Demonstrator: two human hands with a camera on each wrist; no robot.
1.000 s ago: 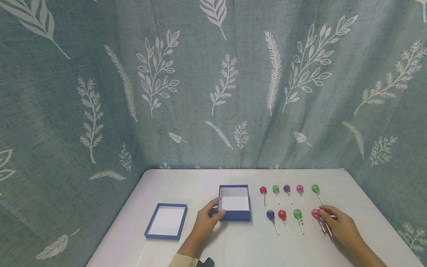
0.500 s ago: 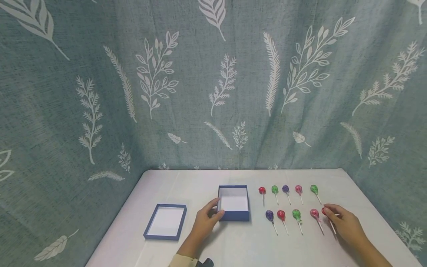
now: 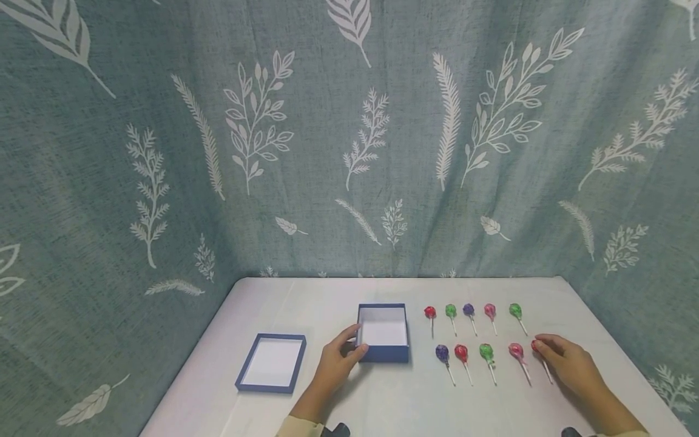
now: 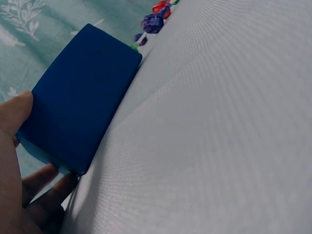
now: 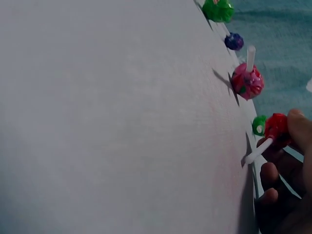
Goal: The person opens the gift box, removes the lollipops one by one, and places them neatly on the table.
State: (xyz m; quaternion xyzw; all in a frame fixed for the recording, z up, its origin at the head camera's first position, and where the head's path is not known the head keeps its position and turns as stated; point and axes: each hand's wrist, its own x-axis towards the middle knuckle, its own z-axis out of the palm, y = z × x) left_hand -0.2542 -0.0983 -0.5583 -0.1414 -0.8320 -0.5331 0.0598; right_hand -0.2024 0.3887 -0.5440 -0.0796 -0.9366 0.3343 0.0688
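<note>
My left hand (image 3: 337, 363) holds the near left corner of an open blue box (image 3: 384, 353) with a white inside. In the left wrist view the thumb lies on the box's blue wall (image 4: 85, 97), with fingers round its side. At the right end of the near row, my right hand (image 3: 570, 367) pinches the head of a red lollipop (image 5: 277, 127) between thumb and fingers. Its white stick points toward the near side and is close to the table. Just left of it lies a pink lollipop (image 3: 516, 350). Behind is a green lollipop (image 3: 516, 310).
A shallow blue lid (image 3: 270, 363), white inside, lies left of the box. Two rows of lollipops lie right of the box, among them purple (image 3: 442, 352), red (image 3: 461, 352) and green (image 3: 486, 351) ones. A patterned curtain (image 3: 327, 152) stands behind the white table (image 3: 415, 406).
My right hand has moved a little to the right with the red lollipop, away from the pink one it was close against. The left hand has stayed on the box.
</note>
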